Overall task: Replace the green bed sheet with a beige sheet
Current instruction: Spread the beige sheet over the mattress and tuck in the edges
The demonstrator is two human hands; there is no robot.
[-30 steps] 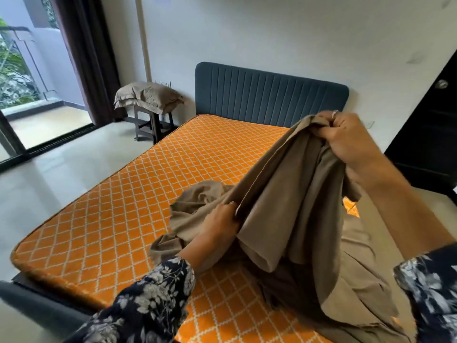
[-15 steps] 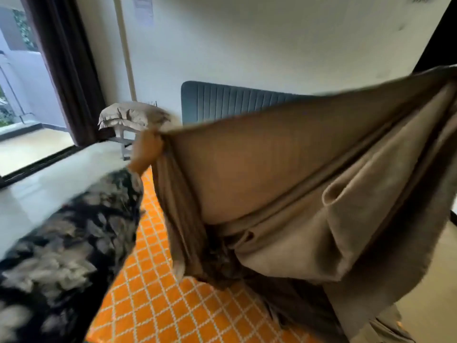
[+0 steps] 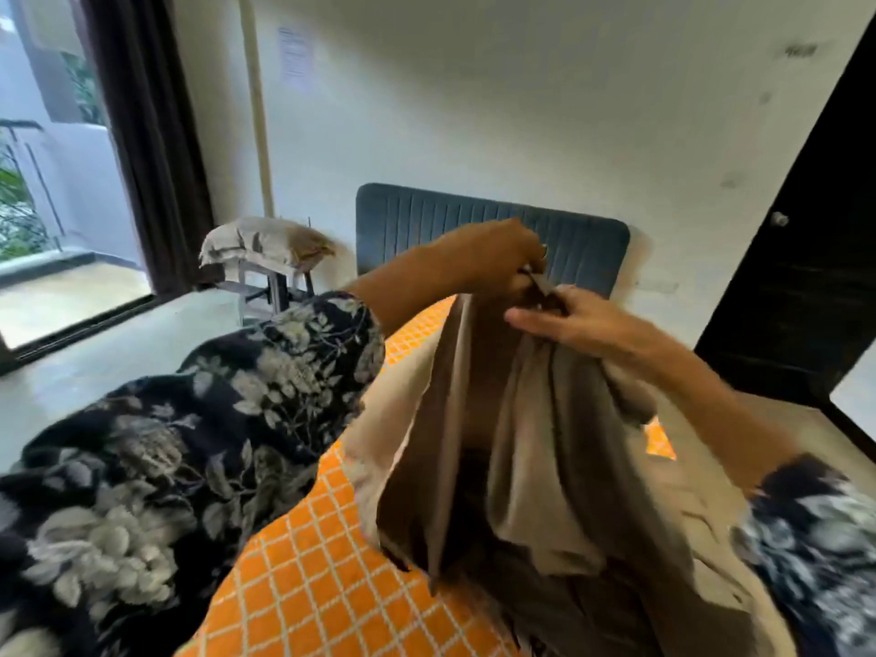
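Observation:
The beige sheet (image 3: 531,448) hangs bunched in front of me above the bare orange mattress (image 3: 322,580) with its white diamond pattern. My left hand (image 3: 493,256) is raised at the centre and pinches the sheet's top edge. My right hand (image 3: 564,320) sits just right of it and below, fingers curled into the same gathered edge. Both hands nearly touch. The sheet's lower folds drape down onto the mattress. No green sheet is in view.
A blue padded headboard (image 3: 426,220) stands against the white wall. A stool (image 3: 272,286) with folded beige pillows (image 3: 265,241) is left of the bed. A dark curtain (image 3: 147,135) and glass door are far left; a dark wardrobe door (image 3: 796,258) stands at right.
The sheet was stretched wide between my far-apart hands half a second ago. Now both hands have come together at the centre, gathering its top edge, and the cloth hangs in narrow folds.

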